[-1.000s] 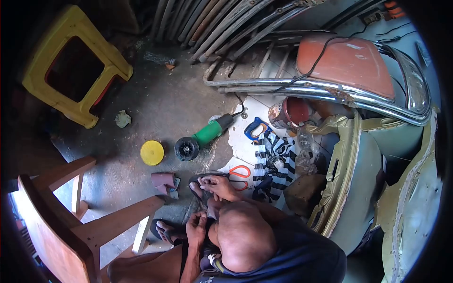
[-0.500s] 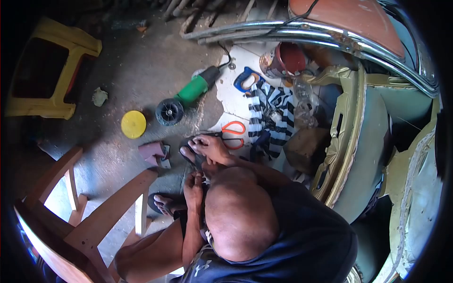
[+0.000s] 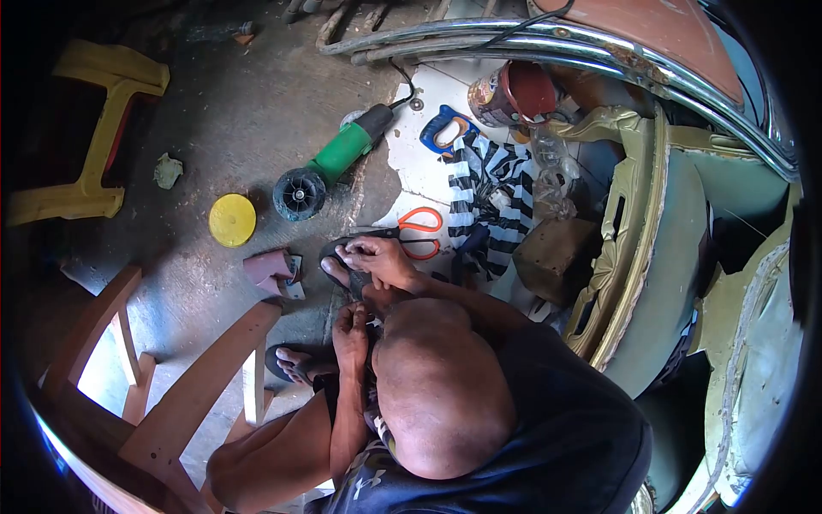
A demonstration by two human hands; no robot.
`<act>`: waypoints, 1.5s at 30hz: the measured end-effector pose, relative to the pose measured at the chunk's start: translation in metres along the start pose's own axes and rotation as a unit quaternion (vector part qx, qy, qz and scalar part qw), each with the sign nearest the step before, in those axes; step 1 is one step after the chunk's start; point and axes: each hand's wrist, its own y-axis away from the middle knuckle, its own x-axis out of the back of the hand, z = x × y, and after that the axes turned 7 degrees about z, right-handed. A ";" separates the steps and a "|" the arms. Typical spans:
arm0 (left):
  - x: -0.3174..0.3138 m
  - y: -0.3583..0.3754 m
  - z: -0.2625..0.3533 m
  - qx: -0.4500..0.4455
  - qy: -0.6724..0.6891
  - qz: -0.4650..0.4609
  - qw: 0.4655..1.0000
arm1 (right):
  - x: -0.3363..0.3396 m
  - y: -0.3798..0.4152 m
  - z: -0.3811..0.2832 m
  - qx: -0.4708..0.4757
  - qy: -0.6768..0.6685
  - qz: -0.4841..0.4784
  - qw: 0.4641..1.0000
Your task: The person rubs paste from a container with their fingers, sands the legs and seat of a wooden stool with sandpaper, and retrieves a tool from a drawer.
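Note:
My left hand (image 3: 349,332) is closed, thumb and fingertips pinched together beside my raised knee (image 3: 441,385). What it holds, if anything, is too small to make out. My right hand (image 3: 377,259) reaches around that knee from the right, fingers bent inward above a foot in a black flip-flop (image 3: 332,267). Whether something sits between those fingers is hidden. Just beyond it, scissors with orange handles (image 3: 419,224) lie on the floor. A folded pinkish sheet (image 3: 269,269) lies left of my hands.
A green power tool (image 3: 338,154) with a black round pad (image 3: 298,194) lies ahead, near a yellow disc (image 3: 232,220). Rightward are a blue-handled saw (image 3: 447,130), striped cloth (image 3: 488,193), a paint bucket (image 3: 514,94) and a gold chair frame (image 3: 621,248). Wooden chair legs (image 3: 205,368) stand left.
The view has shifted slightly, so the floor objects appear a little further left and up. Both hands stay close together, with nearly the same finger poses.

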 end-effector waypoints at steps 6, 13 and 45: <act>-0.006 0.007 0.015 -0.016 0.007 0.021 1.000 | -0.003 0.003 -0.011 0.004 0.040 -0.008 0.999; -0.011 0.006 0.003 -0.018 -0.095 0.059 0.994 | -0.033 -0.005 -0.015 0.428 0.370 0.014 0.824; -0.017 0.023 0.050 -0.149 -0.099 0.052 0.983 | -0.049 -0.014 -0.007 0.400 0.389 -0.032 0.829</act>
